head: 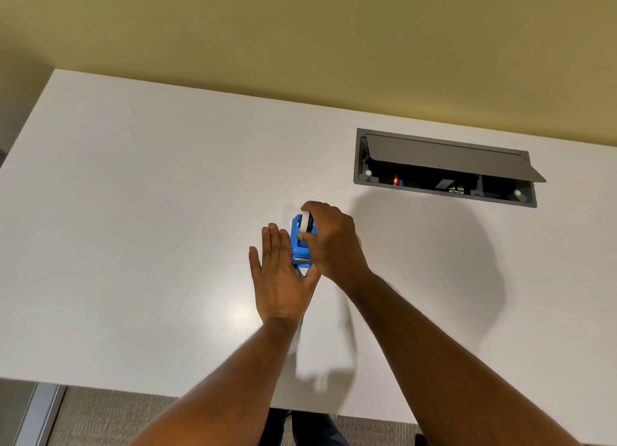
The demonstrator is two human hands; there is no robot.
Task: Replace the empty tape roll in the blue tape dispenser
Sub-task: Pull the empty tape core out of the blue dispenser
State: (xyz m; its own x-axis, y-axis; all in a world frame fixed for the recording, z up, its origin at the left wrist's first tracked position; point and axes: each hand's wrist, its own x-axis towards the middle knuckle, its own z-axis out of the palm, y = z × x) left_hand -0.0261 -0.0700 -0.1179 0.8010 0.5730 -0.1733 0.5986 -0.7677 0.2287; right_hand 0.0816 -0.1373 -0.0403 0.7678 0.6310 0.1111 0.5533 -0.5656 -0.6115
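Sitting upright near the middle of the white worktop (133,211), the blue tape dispenser (298,245) lies with its long axis running toward and away from the person, the cutter end nearest the body and the roll end farther off. The right hand (330,241) is directly over it, fingers and thumb pinched on the white tape roll (305,221) at the top of the housing, so any lift or press of the roll follows that near-far line. The left hand (283,278) is flat and released, palm against the dispenser's left flank, bracing rather than gripping. Whether the roll is seated on its hub or partly out is hidden by the right fingers, and I cannot tell if it is the spent core or a fresh one. The dispenser's right side is covered too. Beyond, well apart, an open cable hatch (444,168) is set into the worktop.
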